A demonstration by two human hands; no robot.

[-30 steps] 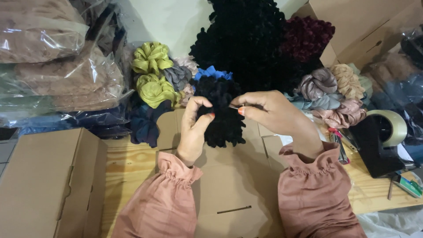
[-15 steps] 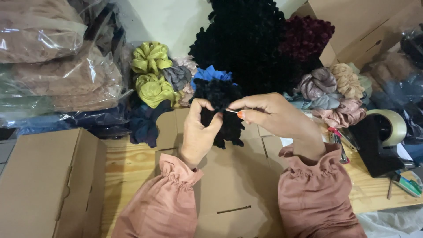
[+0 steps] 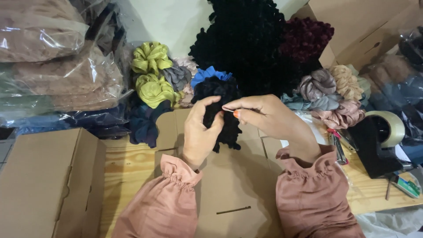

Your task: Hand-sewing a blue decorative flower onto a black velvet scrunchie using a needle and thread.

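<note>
My left hand (image 3: pixel 200 132) grips a black velvet scrunchie (image 3: pixel 218 94) from the left, thumb and fingers wrapped around its lower part. My right hand (image 3: pixel 266 117) pinches the same scrunchie from the right, index finger and thumb meeting at its middle. Both hands hover above a flat brown cardboard box blank (image 3: pixel 229 194) lying on the wooden table (image 3: pixel 128 163). Pink gathered sleeves cover both wrists. What the right fingertips pinch is too small to make out.
Behind stands a heap of scrunchies: black (image 3: pixel 246 39), maroon (image 3: pixel 306 37), yellow-green (image 3: pixel 152 72), blue (image 3: pixel 207 75), grey and beige (image 3: pixel 335 88). Plastic bags of fabric (image 3: pixel 57 66) lie at left, a folded carton (image 3: pixel 44 185) at front left, a tape dispenser (image 3: pixel 379 136) at right.
My left hand has slid up a little over the scrunchie's side. My right hand's pinch has shifted slightly leftward toward the left thumb. The scrunchie stays held in the same place.
</note>
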